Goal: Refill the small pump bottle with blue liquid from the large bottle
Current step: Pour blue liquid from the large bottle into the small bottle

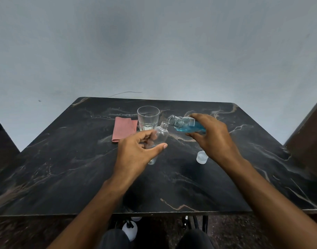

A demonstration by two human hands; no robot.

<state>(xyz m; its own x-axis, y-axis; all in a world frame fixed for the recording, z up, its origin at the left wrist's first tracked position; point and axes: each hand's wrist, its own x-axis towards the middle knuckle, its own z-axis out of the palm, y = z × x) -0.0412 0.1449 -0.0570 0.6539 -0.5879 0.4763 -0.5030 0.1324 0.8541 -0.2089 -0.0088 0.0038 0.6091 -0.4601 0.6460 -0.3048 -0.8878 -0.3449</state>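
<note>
My left hand grips the small clear bottle, which is uncapped and tilted with its open neck pointing up and to the right. My right hand grips the large bottle of blue liquid, tipped almost on its side with its open mouth just above and to the right of the small bottle's neck. The blue liquid lies along the lower side of the large bottle. No stream shows between the two mouths. A clear cap stands on the table under my right wrist.
A clear drinking glass stands just behind the small bottle. A folded pink cloth lies to its left. All rest on a dark marbled table; a white object shows under the table's front edge.
</note>
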